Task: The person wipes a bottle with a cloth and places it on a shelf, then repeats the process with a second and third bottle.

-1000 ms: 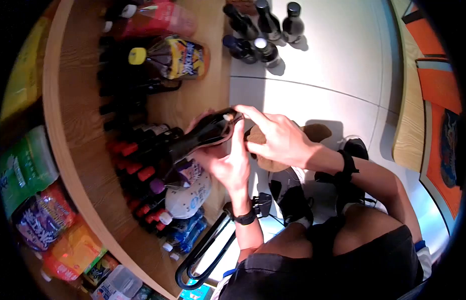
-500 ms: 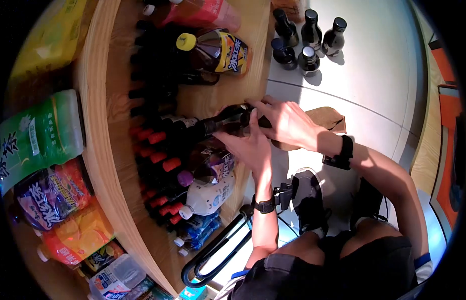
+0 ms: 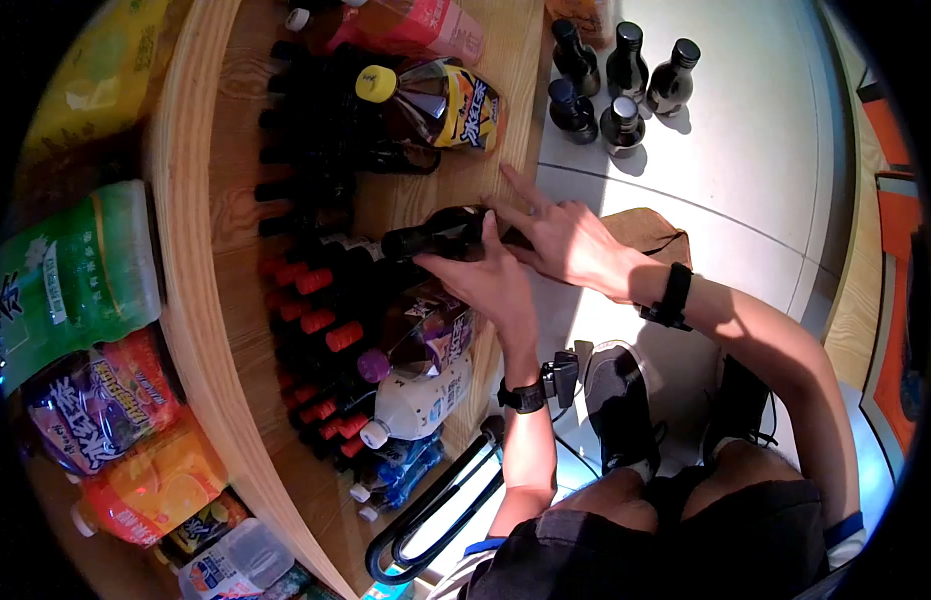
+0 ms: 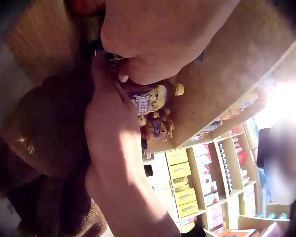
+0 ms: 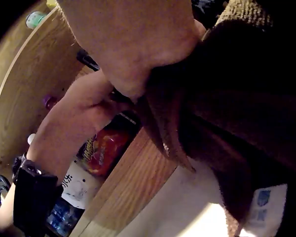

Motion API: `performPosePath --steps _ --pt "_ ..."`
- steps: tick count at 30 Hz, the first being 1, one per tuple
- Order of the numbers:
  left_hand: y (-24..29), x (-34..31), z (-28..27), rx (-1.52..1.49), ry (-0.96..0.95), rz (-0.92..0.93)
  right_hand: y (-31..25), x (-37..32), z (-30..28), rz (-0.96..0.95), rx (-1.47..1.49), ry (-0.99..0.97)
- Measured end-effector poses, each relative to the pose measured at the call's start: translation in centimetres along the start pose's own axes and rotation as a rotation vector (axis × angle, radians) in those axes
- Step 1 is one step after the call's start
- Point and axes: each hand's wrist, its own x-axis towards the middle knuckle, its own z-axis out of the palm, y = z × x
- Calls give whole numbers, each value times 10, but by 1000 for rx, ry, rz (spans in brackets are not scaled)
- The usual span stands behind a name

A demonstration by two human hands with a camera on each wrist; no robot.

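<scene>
My left hand (image 3: pixel 496 285) grips a dark glass bottle (image 3: pixel 414 242) lying on its side at the shelf's front, its neck pointing left into the shelf. The right hand (image 3: pixel 571 240) is at the bottle's other end, index finger stretched out over it. A brown cloth (image 3: pixel 651 232) hangs from this right hand. In the right wrist view the cloth (image 5: pixel 212 108) is bunched against the palm and droops in folds, with a white label near its lower edge. The bottle's base is hidden by both hands.
Several dark bottles (image 3: pixel 626 125) stand upright on the tiled floor. Rows of red-capped bottles (image 3: pixel 316 320) lie deeper in the wooden shelf. A yellow-capped tea bottle (image 3: pixel 466 110), a purple-capped bottle (image 3: pixel 426 335) and a white bottle (image 3: pixel 416 405) lie near its front edge.
The head view has swung left. The bottle has turned so its neck points more level to the left. My right index finger has straightened, and the cloth has shifted to the right of the hands.
</scene>
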Motion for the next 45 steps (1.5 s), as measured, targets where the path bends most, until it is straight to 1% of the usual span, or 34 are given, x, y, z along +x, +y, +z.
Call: performPosePath --steps 2,6,8,10,11,13,16,20,22,25,27,29,32,34,36,38,39,40,41,42,43,44,45 --pt "-1 1 0 42 9 5 0 0 1 -13 -19 -5" --pt "-9 3 1 -8 2 33 -1 -2 4 -13 -40 -9" --pt "-12 4 2 -40 -4 37 1 -2 6 -32 -112 -31" --pt "-12 5 4 -33 3 62 4 -3 10 -35 -95 -21" --pt "-12 4 4 -34 -1 60 6 -4 11 -40 -80 -11" --pt "-11 4 5 -58 0 -3 3 -4 8 -30 -111 -22" --pt "-13 6 5 0 -1 -18 1 -3 7 -23 -150 -36" --pt "-15 6 4 -28 -35 -35 5 -5 11 -47 -174 -7" --pt "-15 5 5 61 -1 -45 3 -5 9 -41 -163 -11" --pt "-11 6 2 -13 -52 -49 2 -5 6 -35 -120 -9" --pt "-11 5 5 2 -25 -45 3 -5 3 -36 -89 -3" --pt "-12 3 5 17 0 -44 4 -7 -1 -49 20 17" --pt "-5 0 3 40 9 -1 6 -13 2 -26 41 53" --pt "1 -5 2 -63 13 19 3 -18 -4 -33 47 55" --pt "5 -9 -2 -20 -5 53 -4 -22 -14 -41 55 56" --pt "7 -14 -7 19 -24 88 -14 -23 -25 103 85 11" --pt "8 -17 -10 -8 12 147 -14 -25 -26 102 81 9" --pt "8 -22 -14 -34 50 203 -15 -27 -26 -33 60 105" --pt "7 -29 -20 -36 52 199 -15 -29 -26 -168 39 203" --pt "5 -38 -27 -91 52 307 -16 -31 -29 -168 35 199" --pt "6 -48 -32 -148 54 415 -19 -33 -35 -217 15 140" --pt "12 -60 -34 -239 56 321 -24 -34 -43 -264 -4 80" --pt "9 -68 -40 -255 6 290 -35 -35 -51 -192 176 164"
